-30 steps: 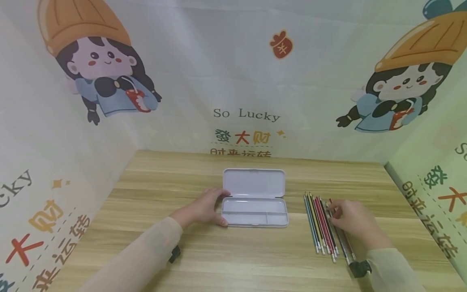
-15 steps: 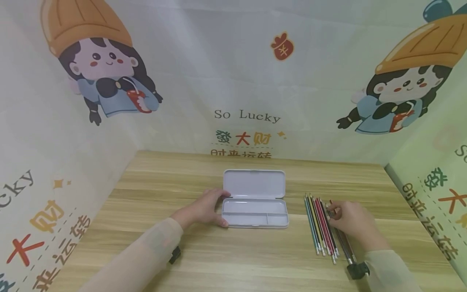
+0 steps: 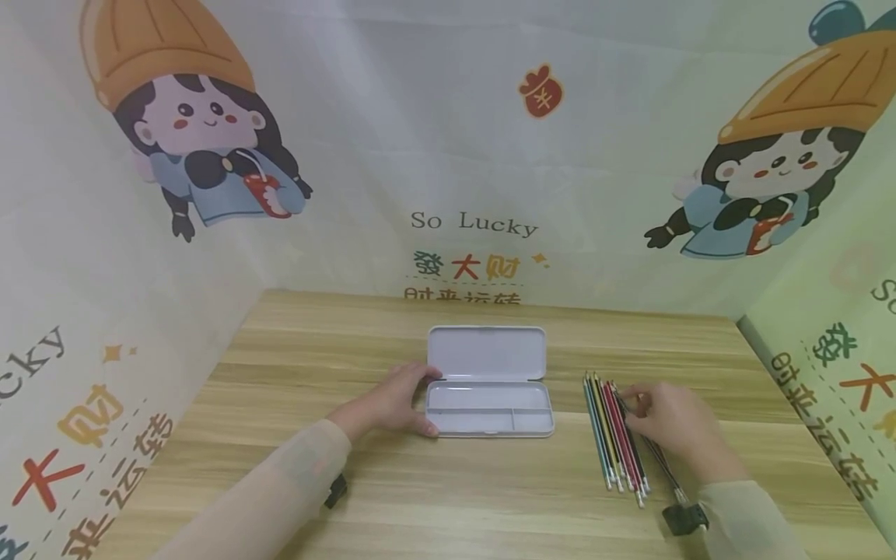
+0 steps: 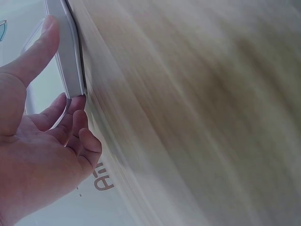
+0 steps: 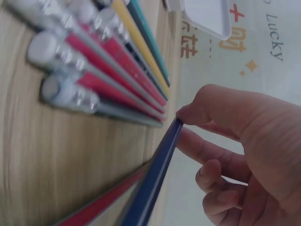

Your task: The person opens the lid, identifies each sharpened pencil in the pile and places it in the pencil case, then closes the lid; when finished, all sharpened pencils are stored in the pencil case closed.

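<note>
A white pencil case (image 3: pixel 486 358) lies open on the wooden table, lid back, its tray divided into compartments. My left hand (image 3: pixel 395 398) grips its left end, thumb at the near corner and fingers at the hinge side; in the left wrist view the thumb lies along the case wall (image 4: pixel 70 52). To the right, my right hand (image 3: pixel 675 424) pinches a dark blue pencil (image 5: pixel 157 172) between thumb and index finger, the other fingers curled. Beside it several pencils (image 3: pixel 616 435) lie side by side, eraser ends towards me. Under the held pencil shows a red pencil (image 5: pixel 106 200).
The wooden table (image 3: pixel 490 498) carries the case and pencils. A printed cloth backdrop (image 3: pixel 392 140) with cartoon figures and lettering rises at the back and both sides. A black wrist camera (image 3: pixel 686 519) sits at the right sleeve.
My right hand has shifted slightly left towards the row of pencils, and the pencil in its fingers has moved with it. The left hand and case have stayed in place.
</note>
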The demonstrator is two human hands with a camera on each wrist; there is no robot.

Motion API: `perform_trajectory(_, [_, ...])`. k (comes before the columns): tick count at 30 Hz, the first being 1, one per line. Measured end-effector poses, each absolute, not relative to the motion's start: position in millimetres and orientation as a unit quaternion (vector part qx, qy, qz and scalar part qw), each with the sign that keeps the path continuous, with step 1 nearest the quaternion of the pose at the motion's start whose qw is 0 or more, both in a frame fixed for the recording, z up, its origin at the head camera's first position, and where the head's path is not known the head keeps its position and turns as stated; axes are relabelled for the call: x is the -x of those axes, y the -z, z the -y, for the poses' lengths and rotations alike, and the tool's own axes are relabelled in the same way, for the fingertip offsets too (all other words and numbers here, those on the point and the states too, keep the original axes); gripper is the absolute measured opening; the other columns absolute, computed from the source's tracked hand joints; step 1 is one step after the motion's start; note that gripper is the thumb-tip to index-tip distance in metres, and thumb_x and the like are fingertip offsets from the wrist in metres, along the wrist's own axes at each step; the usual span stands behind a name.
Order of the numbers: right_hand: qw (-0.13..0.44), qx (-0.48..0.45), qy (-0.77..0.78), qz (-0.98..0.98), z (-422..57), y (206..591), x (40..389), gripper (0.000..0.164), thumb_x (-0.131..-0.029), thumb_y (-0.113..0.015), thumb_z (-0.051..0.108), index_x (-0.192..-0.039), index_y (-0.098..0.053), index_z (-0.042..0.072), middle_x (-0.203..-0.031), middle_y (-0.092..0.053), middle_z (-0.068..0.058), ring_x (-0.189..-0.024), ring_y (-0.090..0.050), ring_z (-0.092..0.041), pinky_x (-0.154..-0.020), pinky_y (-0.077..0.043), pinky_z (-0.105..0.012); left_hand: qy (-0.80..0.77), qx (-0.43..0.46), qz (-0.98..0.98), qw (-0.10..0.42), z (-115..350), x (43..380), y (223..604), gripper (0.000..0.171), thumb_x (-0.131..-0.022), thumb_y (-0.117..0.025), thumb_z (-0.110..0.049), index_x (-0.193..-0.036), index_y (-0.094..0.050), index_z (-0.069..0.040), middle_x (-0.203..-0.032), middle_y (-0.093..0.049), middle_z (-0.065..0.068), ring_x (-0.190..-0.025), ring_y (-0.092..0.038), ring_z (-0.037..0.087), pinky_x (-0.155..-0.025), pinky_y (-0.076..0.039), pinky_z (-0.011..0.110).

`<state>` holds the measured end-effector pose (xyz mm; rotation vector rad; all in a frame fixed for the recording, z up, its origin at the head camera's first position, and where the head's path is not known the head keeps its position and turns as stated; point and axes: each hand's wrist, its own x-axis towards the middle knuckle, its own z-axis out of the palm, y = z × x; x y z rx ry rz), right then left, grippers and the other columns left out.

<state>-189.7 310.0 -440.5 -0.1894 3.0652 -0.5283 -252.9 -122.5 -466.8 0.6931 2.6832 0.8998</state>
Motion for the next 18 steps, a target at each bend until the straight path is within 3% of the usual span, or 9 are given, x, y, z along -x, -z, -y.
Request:
perform_trajectory(8, [-0.015, 0.080, 0.166, -0.983, -294, 436, 190, 0.034, -0.084, -0.075, 0.019, -0.118, -0.076, 0.015, -0.092, -0.077, 0.001, -0.059, -0.051, -0.009, -0.046, -0.039, -0.026, -0.304, -0.240, -0.915, 0.116, 123, 252, 465, 0.091, -0.065, -0.098, -0.023, -0.141, -0.054, -0.003, -0.143, -0.057, 0.019, -0.137, -0.045, 0.039, -0.121, -0.035, 0.054])
perform_trajectory(18, [-0.068, 0.105, 0.155, -0.980, -277, 436, 195, 0.029, -0.082, -0.075, 0.018, -0.110, -0.080, 0.020, -0.079, -0.070, 0.012, -0.050, -0.042, -0.006, -0.042, -0.031, -0.026, -0.305, -0.236, -0.915, 0.122, 124, 251, 466, 0.090, -0.066, -0.098, -0.023, -0.142, -0.054, -0.005, -0.145, -0.056, 0.016, -0.138, -0.044, 0.037, -0.122, -0.034, 0.053])
